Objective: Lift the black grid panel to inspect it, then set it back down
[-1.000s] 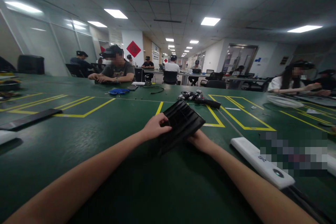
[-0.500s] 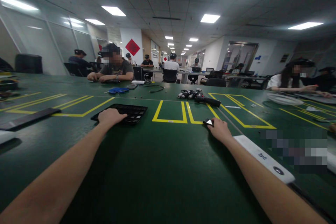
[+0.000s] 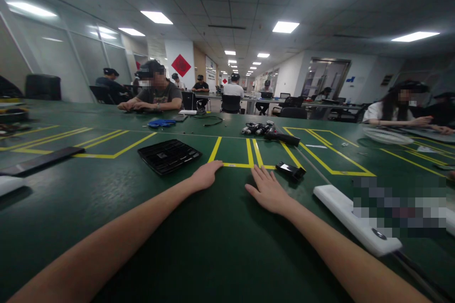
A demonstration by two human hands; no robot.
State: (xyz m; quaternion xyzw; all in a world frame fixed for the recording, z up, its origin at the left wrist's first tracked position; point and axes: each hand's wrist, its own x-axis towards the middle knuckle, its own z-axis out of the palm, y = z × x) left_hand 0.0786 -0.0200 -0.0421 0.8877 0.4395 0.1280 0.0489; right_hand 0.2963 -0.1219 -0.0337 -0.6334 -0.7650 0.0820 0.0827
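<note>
My left hand [image 3: 206, 175] reaches over the green table with its fingers stretched out to the right, holding nothing. To its left lies a black panel [image 3: 168, 156] with a ribbed, gridded face, apart from the fingers. My right hand [image 3: 269, 192] is spread palm down near the yellow tape [image 3: 239, 165], with nothing in it. Just right of its fingertips rests a small black part with a white label [image 3: 290, 171]; I cannot make out its kind.
A white power strip [image 3: 355, 220] lies beside my right forearm. Farther back are a bundle of black cables and connectors [image 3: 259, 128], a black cylinder [image 3: 282, 139] and a blue item [image 3: 161, 123]. Two people [image 3: 152, 90] sit across the table. A dark bar [image 3: 42, 161] lies left.
My left hand has let go of the black panel and moved right. My right hand has released the small black part and shifted left. The panel now sits slightly turned.
</note>
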